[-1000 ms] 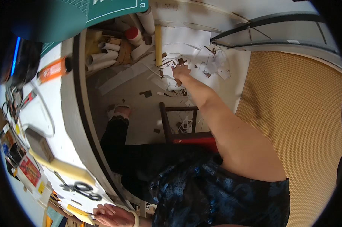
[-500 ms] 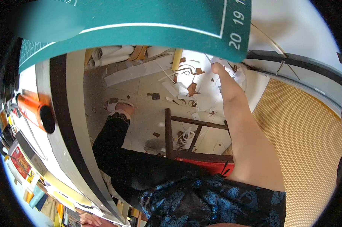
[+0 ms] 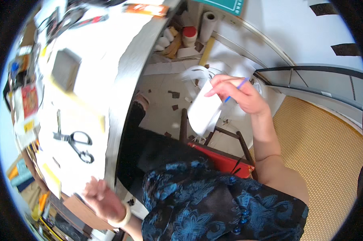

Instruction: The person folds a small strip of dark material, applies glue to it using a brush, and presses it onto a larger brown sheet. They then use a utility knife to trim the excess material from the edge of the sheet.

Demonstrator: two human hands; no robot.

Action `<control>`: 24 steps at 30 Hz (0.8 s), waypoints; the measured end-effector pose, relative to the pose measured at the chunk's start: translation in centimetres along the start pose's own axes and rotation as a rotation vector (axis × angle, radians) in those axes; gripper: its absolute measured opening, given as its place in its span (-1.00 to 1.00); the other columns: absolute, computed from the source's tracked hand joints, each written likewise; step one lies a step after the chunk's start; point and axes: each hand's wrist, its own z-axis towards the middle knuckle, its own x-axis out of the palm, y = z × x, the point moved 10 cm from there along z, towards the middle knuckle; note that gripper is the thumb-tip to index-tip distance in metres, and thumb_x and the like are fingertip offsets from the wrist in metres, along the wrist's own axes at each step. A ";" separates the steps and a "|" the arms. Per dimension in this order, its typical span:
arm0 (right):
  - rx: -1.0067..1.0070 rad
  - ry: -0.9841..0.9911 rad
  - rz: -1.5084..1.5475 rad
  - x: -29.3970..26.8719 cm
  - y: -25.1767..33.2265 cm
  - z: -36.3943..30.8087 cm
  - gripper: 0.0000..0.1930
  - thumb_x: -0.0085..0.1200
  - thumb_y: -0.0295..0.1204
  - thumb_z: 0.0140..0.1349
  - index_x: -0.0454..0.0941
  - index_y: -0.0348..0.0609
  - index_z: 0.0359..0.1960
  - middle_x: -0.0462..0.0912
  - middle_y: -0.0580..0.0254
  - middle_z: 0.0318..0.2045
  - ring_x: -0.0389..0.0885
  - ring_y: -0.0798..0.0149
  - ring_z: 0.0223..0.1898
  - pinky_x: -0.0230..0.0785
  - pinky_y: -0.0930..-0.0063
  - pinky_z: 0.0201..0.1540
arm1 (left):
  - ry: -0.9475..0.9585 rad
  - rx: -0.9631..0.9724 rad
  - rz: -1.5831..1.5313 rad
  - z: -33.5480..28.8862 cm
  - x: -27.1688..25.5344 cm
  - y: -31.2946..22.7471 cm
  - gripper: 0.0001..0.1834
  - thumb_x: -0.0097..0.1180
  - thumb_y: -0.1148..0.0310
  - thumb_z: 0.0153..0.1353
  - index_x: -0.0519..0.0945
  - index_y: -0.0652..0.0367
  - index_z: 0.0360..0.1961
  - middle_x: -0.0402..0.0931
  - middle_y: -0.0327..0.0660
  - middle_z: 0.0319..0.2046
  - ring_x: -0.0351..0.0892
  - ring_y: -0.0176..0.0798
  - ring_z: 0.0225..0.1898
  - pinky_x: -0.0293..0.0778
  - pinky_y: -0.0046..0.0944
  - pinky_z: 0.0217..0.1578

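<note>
My right hand [image 3: 245, 96] is closed on a white sheet of paper [image 3: 203, 110], pinched between thumb and fingers and curling downward above the floor. A thin blue pen-like stick [image 3: 234, 93] also lies between its fingers. At the lower left, my left hand [image 3: 99, 197], with a pale bracelet on the wrist, hovers by the table's near edge. Its fingers are loosely bent, slightly blurred and hold nothing I can see. Black-handled scissors [image 3: 75, 140] lie on the white-covered table [image 3: 97, 104] beyond it.
A grey block [image 3: 66, 70], an orange packet [image 3: 146, 9] and a red-and-black tool [image 3: 87, 22] lie on the table. Scraps cover the floor [image 3: 165, 86] around a dark wooden chair frame [image 3: 227, 132]. A green cutting mat [image 3: 225, 5] shows at the top edge.
My right arm has come up from the scrap-strewn floor, now with the white sheet in hand. The view has swung toward the table. My left hand is nearer the table edge.
</note>
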 end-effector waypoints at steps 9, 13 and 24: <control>-0.318 0.121 -0.111 19.6 10.9 -0.2 -0.38 -0.25 0.00 0.66 0.67 -0.35 0.14 0.50 0.14 0.13 0.64 0.32 -0.10 0.59 0.51 -0.11 | 0.631 -0.148 -0.374 -5.1 4.1 2.6 -0.60 0.24 0.19 0.43 0.55 0.19 -0.52 0.50 -0.25 -0.54 0.52 0.10 0.11 0.01 0.59 0.44; -0.273 0.210 0.018 28.6 12.3 1.4 -0.33 -0.32 0.04 0.66 0.38 -0.41 0.37 0.53 -0.05 0.28 0.67 0.09 0.15 0.74 0.30 -0.03 | 0.677 0.209 -0.245 -5.0 -0.8 -1.7 -0.72 0.28 0.24 0.43 0.67 0.20 -0.39 0.57 -0.21 -0.51 0.53 0.10 0.00 0.32 0.20 0.23; -0.135 0.647 0.555 45.0 18.4 9.9 -0.36 -0.42 -0.04 0.69 0.29 -0.38 0.47 0.41 0.02 0.44 0.42 0.10 0.43 0.24 0.17 0.49 | 0.770 0.569 -0.214 -4.9 -9.7 -11.7 -0.87 0.32 0.59 0.23 0.65 0.36 -0.46 0.63 -0.12 -0.49 0.59 -0.15 -0.35 0.50 -0.22 -0.24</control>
